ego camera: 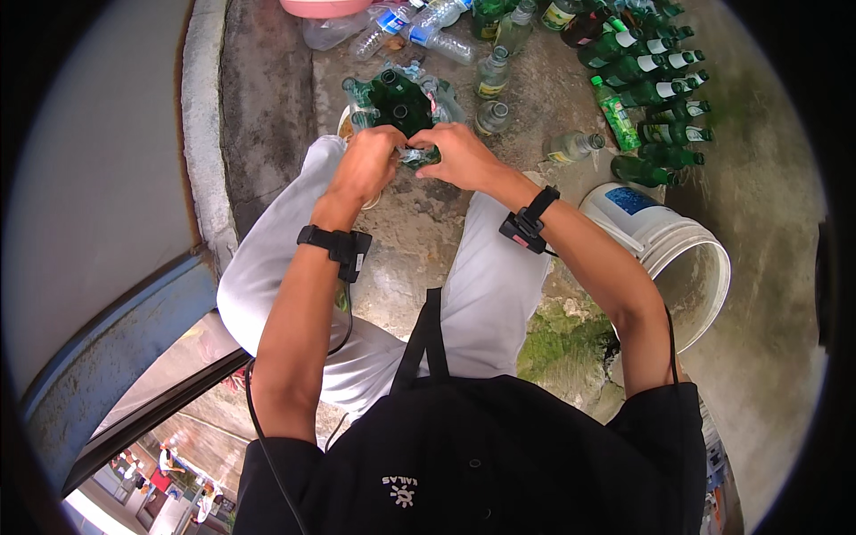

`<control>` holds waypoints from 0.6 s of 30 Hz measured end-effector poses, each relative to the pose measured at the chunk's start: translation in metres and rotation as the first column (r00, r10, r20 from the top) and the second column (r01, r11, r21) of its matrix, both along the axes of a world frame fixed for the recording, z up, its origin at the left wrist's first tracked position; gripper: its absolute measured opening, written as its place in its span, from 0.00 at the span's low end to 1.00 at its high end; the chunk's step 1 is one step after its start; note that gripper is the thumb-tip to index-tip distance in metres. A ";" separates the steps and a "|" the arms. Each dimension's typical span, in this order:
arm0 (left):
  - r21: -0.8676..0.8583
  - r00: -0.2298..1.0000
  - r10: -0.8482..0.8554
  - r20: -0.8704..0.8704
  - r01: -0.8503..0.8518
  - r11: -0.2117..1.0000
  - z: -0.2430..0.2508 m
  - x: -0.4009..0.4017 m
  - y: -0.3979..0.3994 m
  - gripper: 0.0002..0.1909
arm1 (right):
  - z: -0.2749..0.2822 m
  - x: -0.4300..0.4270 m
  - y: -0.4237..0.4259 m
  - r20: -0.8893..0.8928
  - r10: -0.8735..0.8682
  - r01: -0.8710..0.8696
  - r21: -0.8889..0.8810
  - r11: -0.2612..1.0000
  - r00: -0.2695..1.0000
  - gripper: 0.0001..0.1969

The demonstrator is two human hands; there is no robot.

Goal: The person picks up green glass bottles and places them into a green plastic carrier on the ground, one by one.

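Note:
Ahead of my knees stands a bundle of green glass bottles [401,107], mouths up, with torn clear plastic film [361,97] around it. My left hand [366,159] and my right hand [458,155] meet at the near side of the bundle. Their fingertips pinch a crumpled piece of film [409,154] at a green surface that looks like bottle glass. The left fingers are curled, partly hiding what they grip. Thumb and forefinger of the right hand curve around the right side of this spot.
Clear glass bottles [493,73] stand right of the bundle, and one lies down [574,147]. Several green bottles [659,87] lie in rows farther right. A white plastic bucket [659,234] lies on its side. Empty plastic bottles [438,41] lie beyond. A concrete kerb [207,134] runs left.

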State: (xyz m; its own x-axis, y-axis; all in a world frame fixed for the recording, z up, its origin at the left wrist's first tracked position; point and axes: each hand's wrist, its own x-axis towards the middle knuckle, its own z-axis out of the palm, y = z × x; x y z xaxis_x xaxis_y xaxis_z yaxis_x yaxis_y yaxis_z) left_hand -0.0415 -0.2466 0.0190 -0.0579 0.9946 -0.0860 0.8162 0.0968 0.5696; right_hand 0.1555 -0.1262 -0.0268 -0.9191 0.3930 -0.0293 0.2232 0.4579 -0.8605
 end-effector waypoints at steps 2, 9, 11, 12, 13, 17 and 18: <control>-0.033 1.000 -0.015 0.004 0.015 0.999 0.000 -0.002 0.007 0.16 | -0.006 -0.001 -0.012 0.009 -0.088 0.089 -0.046 0.995 0.996 0.26; -0.073 0.999 -0.039 0.000 0.039 0.997 0.000 -0.012 0.017 0.17 | -0.018 -0.019 -0.034 -0.091 -0.297 0.310 0.207 0.928 0.950 0.23; -0.069 0.999 -0.049 0.008 0.049 0.996 -0.001 -0.012 0.020 0.17 | -0.024 -0.018 -0.032 -0.097 -0.308 0.322 0.216 0.922 0.946 0.22; -0.109 0.999 -0.035 0.018 0.037 0.993 -0.001 -0.016 0.021 0.17 | -0.024 -0.019 -0.031 -0.099 -0.311 0.324 0.194 0.926 0.945 0.19; -0.129 0.999 -0.028 0.022 0.031 0.991 -0.001 -0.019 0.022 0.17 | -0.023 -0.021 -0.029 -0.102 -0.312 0.326 0.183 0.928 0.945 0.18; -0.152 0.995 -0.095 -0.014 0.092 0.984 0.001 -0.022 0.031 0.16 | -0.025 -0.017 -0.022 -0.115 -0.291 0.307 0.163 0.938 0.950 0.13; -0.154 0.996 -0.092 -0.013 0.089 0.984 0.002 -0.022 0.031 0.14 | -0.024 -0.015 -0.019 -0.110 -0.266 0.280 0.142 0.949 0.958 0.12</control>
